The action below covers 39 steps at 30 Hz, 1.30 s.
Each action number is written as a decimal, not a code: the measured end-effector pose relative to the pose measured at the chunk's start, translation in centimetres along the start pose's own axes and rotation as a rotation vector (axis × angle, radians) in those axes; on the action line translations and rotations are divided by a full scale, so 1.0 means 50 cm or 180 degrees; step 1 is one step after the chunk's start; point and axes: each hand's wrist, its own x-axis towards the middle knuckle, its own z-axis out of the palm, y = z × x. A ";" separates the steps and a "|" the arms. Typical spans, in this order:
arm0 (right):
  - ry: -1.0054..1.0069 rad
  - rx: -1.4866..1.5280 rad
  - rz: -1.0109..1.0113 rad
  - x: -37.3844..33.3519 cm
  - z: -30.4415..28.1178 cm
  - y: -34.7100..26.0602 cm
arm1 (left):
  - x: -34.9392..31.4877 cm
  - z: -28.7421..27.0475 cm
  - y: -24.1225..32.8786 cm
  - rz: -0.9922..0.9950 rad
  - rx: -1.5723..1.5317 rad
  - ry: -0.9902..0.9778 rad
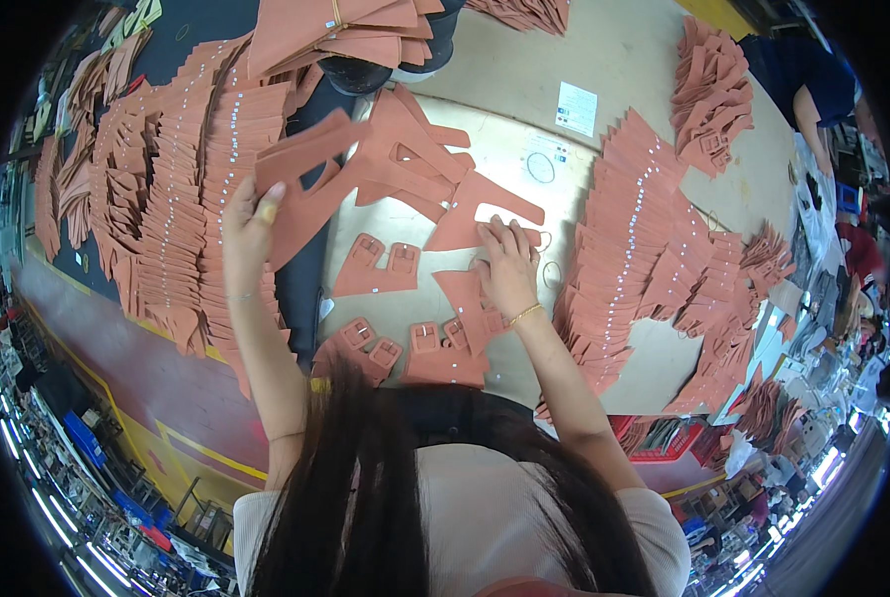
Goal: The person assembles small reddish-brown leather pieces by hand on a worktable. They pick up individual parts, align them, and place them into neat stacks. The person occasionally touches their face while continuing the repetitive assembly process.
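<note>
Raised at the left, my left hand (249,224) is closed round the lower edge of salmon-brown shoe upper pieces (303,214) with a cut-out; how many are in it I cannot tell. My right hand (509,264) rests with fingers apart over a flat upper piece (460,221) in the middle of the table. Below its palm lies another narrow piece (460,292). More cut pieces (405,159) overlap beyond. Nearer me are pieces with covered buckles: one at centre left (375,282), one at the front edge (445,368), and one beside it (340,350).
Long fanned rows of the same pieces stand at left (181,189) and right (614,239). A tied stack (340,35) sits on dark round supports at the back. A paper label (576,109) and a rubber band (552,274) lie on the table. Another person's arm (811,124) shows far right.
</note>
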 end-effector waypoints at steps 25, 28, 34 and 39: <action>0.1121 0.1060 -0.0417 0.213 -0.007 -0.077 | -0.008 0.056 -0.253 0.1669 0.3644 0.0299; 0.1270 0.0974 -0.0182 0.293 0.024 -0.122 | -0.001 0.055 -0.265 0.1615 0.3804 0.0293; 0.1267 0.0342 0.0518 0.332 0.059 -0.188 | -0.001 0.063 -0.258 0.1521 0.3773 0.0320; 0.1142 0.1156 0.0213 0.330 0.025 -0.193 | -0.002 0.065 -0.254 0.1508 0.3716 0.0354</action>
